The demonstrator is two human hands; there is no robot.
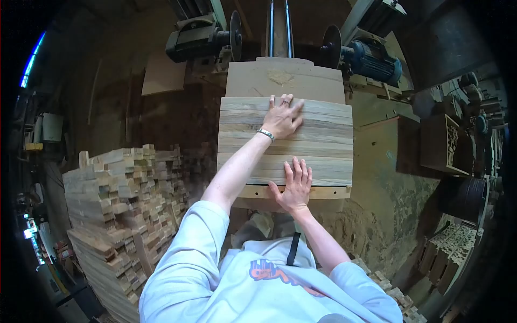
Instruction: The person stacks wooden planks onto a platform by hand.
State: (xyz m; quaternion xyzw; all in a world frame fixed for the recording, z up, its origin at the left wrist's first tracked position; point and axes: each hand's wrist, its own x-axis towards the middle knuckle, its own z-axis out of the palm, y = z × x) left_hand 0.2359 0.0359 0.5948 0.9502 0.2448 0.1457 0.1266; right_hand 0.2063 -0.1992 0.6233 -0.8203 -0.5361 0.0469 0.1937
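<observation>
Several wooden strips lie side by side across a sliding board, forming a flat panel in front of me. My left hand rests on the far strips with its fingers spread; a bracelet circles that wrist. Nearer to me, my right hand lies flat, fingers stretched over the nearest strips and palm at the wooden front fence. Neither hand grasps anything. Some sawdust sits on the bare far part of the board.
Two motors with circular saw blades flank the metal rails beyond the board. A tall stack of wood pieces stands at left. At right are a box of offcuts and sawdust on the floor.
</observation>
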